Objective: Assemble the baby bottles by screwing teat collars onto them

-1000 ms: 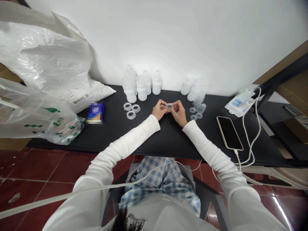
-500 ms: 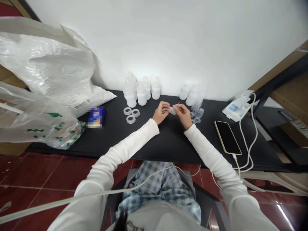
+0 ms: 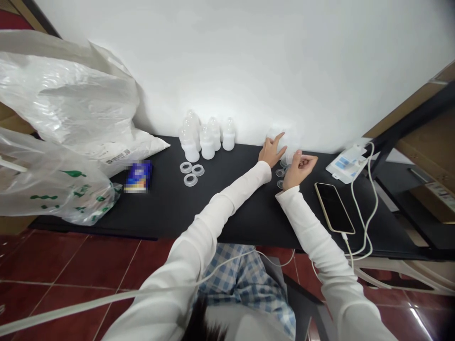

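Observation:
My left hand (image 3: 272, 150) reaches over the table toward the pale bottle bodies (image 3: 292, 136) by the wall, fingers spread and nothing visible in them. Just right of it, my right hand (image 3: 297, 170) is raised with its fingers curled in; what they hold, if anything, I cannot make out. Small clear discs (image 3: 280, 173) lie beside my right wrist, partly covered by the hand. A clear plastic piece (image 3: 287, 159) shows between the two hands. Over on the left stand several white baby bottles (image 3: 207, 148) with clear domed tops. Three translucent rings (image 3: 190, 184) lie in front of them.
A phone (image 3: 334, 208) on a charging cable and a white-and-blue packet (image 3: 345, 163) lie to the right on the black table (image 3: 227, 213). Large white plastic bags (image 3: 71, 94) and a blue pack (image 3: 138, 176) occupy the left. A white cable (image 3: 117, 297) crosses near my lap.
Both hands have moved right from the table's middle, where they held a small clear part together. They are now apart; the left has spread its fingers near the right-hand bottles.

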